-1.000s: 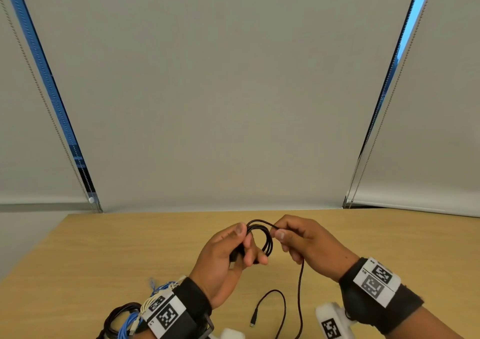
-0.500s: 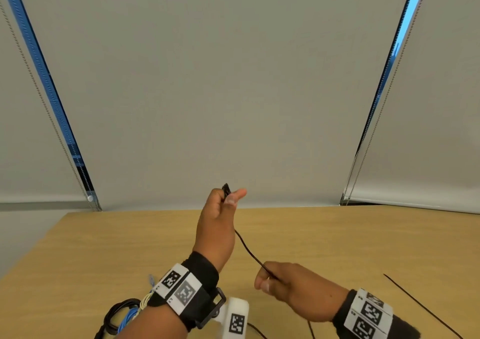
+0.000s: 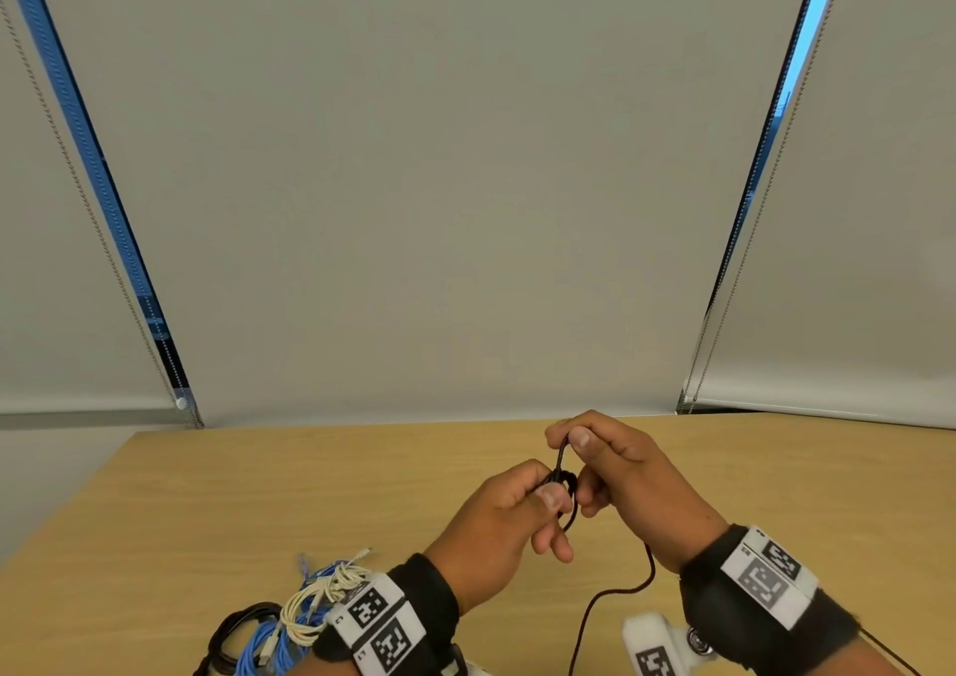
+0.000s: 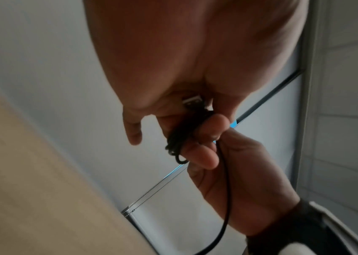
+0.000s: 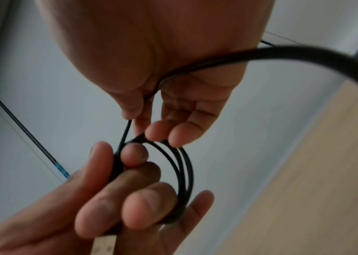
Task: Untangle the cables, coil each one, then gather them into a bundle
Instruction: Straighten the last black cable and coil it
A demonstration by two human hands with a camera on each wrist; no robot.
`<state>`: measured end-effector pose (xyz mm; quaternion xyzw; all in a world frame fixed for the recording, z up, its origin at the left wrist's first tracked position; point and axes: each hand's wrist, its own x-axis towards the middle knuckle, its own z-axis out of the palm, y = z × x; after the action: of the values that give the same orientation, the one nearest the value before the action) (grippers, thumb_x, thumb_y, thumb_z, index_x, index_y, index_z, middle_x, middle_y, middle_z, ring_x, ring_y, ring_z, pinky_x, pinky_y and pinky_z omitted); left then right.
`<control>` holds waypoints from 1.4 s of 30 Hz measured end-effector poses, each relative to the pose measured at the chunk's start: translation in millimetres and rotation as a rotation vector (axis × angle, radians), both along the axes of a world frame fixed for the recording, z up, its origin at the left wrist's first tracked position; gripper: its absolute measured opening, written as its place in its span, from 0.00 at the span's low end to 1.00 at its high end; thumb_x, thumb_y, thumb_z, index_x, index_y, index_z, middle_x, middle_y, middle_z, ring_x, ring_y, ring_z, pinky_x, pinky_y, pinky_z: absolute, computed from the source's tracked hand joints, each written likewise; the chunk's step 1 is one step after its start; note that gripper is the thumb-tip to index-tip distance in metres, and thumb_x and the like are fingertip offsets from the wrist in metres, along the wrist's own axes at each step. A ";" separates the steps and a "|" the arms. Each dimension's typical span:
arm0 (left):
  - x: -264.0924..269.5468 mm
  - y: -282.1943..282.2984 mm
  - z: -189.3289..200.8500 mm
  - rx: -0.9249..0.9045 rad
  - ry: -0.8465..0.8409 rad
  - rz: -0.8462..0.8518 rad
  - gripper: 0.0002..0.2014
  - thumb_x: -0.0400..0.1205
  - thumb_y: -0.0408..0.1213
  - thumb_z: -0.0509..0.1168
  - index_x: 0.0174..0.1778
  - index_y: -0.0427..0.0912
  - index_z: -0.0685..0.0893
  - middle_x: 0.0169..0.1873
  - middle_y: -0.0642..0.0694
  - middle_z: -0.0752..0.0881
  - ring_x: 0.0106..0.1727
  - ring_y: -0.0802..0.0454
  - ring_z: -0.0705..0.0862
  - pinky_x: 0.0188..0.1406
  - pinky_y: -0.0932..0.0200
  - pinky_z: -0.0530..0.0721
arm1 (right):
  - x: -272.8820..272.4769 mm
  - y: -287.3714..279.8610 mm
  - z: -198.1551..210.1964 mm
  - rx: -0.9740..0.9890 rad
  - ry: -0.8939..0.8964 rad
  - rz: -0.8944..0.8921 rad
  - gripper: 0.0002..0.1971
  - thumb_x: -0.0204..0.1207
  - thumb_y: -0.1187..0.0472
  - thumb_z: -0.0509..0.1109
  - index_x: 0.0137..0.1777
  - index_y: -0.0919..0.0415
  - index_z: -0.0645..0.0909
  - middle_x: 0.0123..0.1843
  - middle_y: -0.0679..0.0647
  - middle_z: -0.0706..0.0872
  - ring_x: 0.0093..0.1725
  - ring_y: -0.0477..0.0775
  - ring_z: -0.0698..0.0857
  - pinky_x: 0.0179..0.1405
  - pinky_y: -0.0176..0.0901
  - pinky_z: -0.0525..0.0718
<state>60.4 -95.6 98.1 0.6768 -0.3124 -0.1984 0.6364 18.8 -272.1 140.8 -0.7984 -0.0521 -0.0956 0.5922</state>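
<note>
Above the wooden table [image 3: 248, 494] my left hand [image 3: 548, 499] grips a small coil of thin black cable [image 3: 565, 484]. The right wrist view shows about three loops of this coil [image 5: 182, 169] held between the left thumb and fingers, with the cable's USB plug [image 5: 105, 245] sticking out below the hand. My right hand [image 3: 569, 442] pinches a strand of the same cable just above the coil, its lower fingers touching the loops. The loose tail [image 3: 621, 590] hangs from under the right hand down to the near edge.
At the near left, beside my left wrist, lie coiled cables in a pile: a blue one [image 3: 264, 647], a cream one [image 3: 310, 600] and a black one [image 3: 233, 629]. Roller blinds [image 3: 465, 209] close off the far side behind the table.
Half a second ago my left hand was raised and my right hand was low, with the cable stretched between them. Now both hands meet again at the coil.
</note>
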 end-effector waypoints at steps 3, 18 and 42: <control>0.8 2.1 -0.7 -0.073 0.033 0.033 0.13 0.86 0.53 0.59 0.40 0.55 0.84 0.24 0.53 0.77 0.35 0.49 0.86 0.57 0.53 0.80 | 1.6 4.7 -4.5 -0.002 -0.033 -0.011 0.14 0.90 0.54 0.58 0.49 0.50 0.85 0.40 0.48 0.89 0.24 0.52 0.79 0.26 0.40 0.78; 0.2 6.7 2.4 -0.187 0.131 0.110 0.14 0.85 0.46 0.59 0.38 0.44 0.80 0.22 0.56 0.74 0.27 0.51 0.74 0.41 0.60 0.79 | 15.6 24.9 -16.1 -0.239 -0.158 -0.058 0.13 0.89 0.47 0.55 0.44 0.46 0.76 0.32 0.45 0.82 0.31 0.40 0.78 0.32 0.38 0.76; 43.6 22.1 9.0 -0.029 -0.203 0.380 0.09 0.92 0.46 0.53 0.52 0.51 0.78 0.55 0.61 0.92 0.63 0.67 0.85 0.64 0.56 0.75 | -18.5 18.9 -25.1 -0.466 0.142 0.310 0.13 0.89 0.49 0.59 0.63 0.45 0.84 0.46 0.22 0.84 0.45 0.28 0.82 0.44 0.22 0.75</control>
<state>104.0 -73.5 107.1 0.7309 -0.2446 -0.0012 0.6371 0.3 -253.2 115.8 -0.9002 -0.1524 0.0668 0.4024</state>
